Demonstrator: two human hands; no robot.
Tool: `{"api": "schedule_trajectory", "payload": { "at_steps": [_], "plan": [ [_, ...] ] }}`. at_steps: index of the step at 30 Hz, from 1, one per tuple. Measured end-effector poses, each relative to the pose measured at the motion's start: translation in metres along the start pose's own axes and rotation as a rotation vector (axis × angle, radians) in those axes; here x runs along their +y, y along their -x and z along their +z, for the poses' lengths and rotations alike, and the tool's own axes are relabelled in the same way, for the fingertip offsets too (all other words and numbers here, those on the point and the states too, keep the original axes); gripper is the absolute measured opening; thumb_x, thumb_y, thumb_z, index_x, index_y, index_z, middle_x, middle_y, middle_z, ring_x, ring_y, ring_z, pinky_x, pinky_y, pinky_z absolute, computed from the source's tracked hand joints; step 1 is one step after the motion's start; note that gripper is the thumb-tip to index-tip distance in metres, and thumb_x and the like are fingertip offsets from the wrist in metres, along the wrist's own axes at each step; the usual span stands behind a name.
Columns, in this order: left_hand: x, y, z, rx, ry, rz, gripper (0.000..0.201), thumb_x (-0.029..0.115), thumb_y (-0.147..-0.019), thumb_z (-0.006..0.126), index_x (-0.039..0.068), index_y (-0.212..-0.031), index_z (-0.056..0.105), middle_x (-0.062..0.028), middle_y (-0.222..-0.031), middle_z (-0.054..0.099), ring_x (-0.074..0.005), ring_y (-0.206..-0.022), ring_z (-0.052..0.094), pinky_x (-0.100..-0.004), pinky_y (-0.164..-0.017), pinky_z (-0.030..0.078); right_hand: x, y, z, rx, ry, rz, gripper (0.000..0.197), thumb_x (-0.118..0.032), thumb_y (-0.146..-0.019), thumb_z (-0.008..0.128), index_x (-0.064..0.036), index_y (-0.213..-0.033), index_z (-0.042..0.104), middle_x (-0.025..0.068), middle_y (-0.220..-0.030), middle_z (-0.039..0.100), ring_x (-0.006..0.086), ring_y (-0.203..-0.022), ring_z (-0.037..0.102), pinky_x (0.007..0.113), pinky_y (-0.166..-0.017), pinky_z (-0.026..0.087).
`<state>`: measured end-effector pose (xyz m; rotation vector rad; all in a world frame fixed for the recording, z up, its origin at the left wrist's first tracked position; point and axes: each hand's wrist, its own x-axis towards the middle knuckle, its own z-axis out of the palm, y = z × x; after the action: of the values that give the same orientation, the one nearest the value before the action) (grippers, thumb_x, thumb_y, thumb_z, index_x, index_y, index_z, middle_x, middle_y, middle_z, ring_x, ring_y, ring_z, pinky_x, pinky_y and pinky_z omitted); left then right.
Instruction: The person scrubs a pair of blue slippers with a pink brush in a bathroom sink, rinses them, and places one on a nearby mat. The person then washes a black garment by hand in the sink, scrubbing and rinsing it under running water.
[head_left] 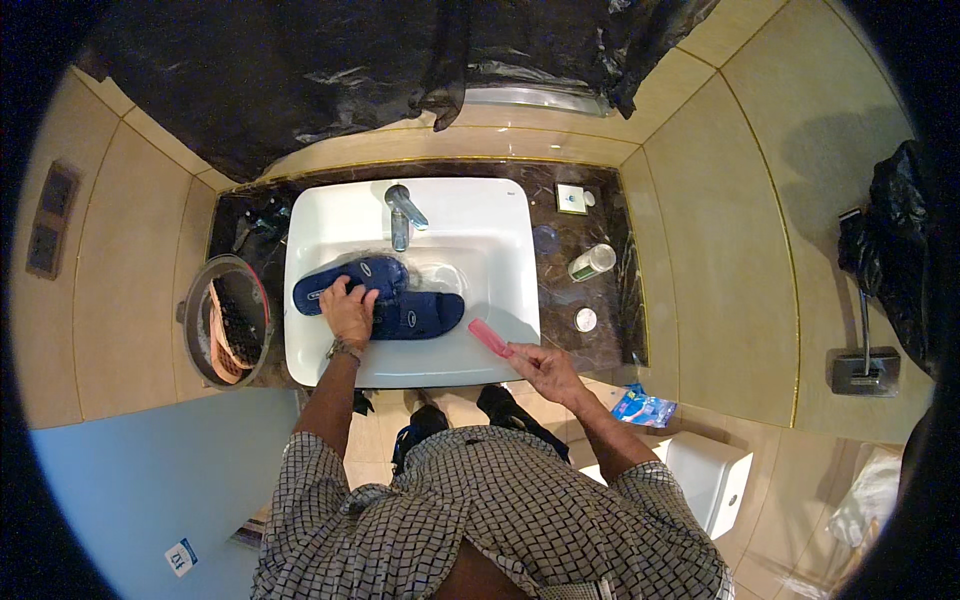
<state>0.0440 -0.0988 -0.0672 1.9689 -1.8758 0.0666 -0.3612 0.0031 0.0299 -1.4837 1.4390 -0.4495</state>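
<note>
Two dark blue slide slippers lie in the white sink, toes pointing right. My left hand grips the heel part of the upper slipper, fingers curled onto its sole. Just below it, the other slipper is partly covered by that hand. Over the sink's front right corner, my right hand pinches a pink brush by one end. The brush is apart from both slippers, and its bristles cannot be made out. Behind the slippers stands the chrome faucet; some water appears to lie around the upper slipper.
The sink is set in a dark marble counter. At its left, a grey basin holds other footwear. A white bottle, a small box and a round lid stand at the right.
</note>
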Motion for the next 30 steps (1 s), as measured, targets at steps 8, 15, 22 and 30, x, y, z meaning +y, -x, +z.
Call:
{"api": "schedule_trajectory", "payload": {
  "at_steps": [8, 15, 22, 30],
  "plan": [
    [0.009, -0.001, 0.044, -0.475, 0.237, -0.047, 0.046, 0.049, -0.094, 0.074, 0.003, -0.090, 0.071, -0.0233, -0.087, 0.072, -0.0448, -0.086, 0.070, -0.0539, -0.076, 0.055, -0.013, -0.016, 0.002, 0.015, 0.254, -0.009, 0.046, -0.045, -0.101, 0.067, -0.0129, -0.135, 0.070, 0.0218, -0.098, 0.076, 0.0364, -0.090, 0.076, 0.045, -0.081, 0.060],
    [0.023, 0.013, 0.052, -0.073, 0.392, -0.311, 0.051, 0.044, -0.090, 0.080, -0.002, -0.106, 0.064, -0.0259, -0.109, 0.068, -0.0439, -0.102, 0.066, -0.0506, -0.088, 0.053, -0.021, -0.056, -0.002, 0.157, 0.508, -0.064, 0.038, -0.033, -0.101, 0.062, -0.0150, -0.133, 0.067, 0.0244, -0.097, 0.075, 0.0449, -0.091, 0.073, 0.056, -0.080, 0.058],
    [0.117, 0.046, 0.000, -0.212, 0.395, -0.074, 0.036, 0.030, -0.087, 0.084, 0.004, -0.105, 0.065, -0.0167, -0.090, 0.070, -0.0360, -0.086, 0.067, -0.0478, -0.084, 0.051, -0.040, -0.081, -0.003, -0.199, 0.671, 0.087, 0.039, -0.040, -0.103, 0.055, -0.0157, -0.131, 0.067, 0.0213, -0.113, 0.074, 0.0421, -0.106, 0.070, 0.055, -0.093, 0.055],
    [0.093, 0.055, -0.017, -0.395, 0.682, -0.265, 0.040, 0.028, -0.085, 0.085, 0.003, -0.113, 0.070, -0.0108, -0.088, 0.073, -0.0275, -0.077, 0.071, -0.0407, -0.070, 0.058, -0.061, -0.076, -0.029, -0.510, 0.436, -0.029, 0.044, -0.046, -0.108, 0.046, -0.0156, -0.126, 0.073, 0.0176, -0.118, 0.076, 0.0409, -0.107, 0.072, 0.054, -0.093, 0.056]
  ]
}}
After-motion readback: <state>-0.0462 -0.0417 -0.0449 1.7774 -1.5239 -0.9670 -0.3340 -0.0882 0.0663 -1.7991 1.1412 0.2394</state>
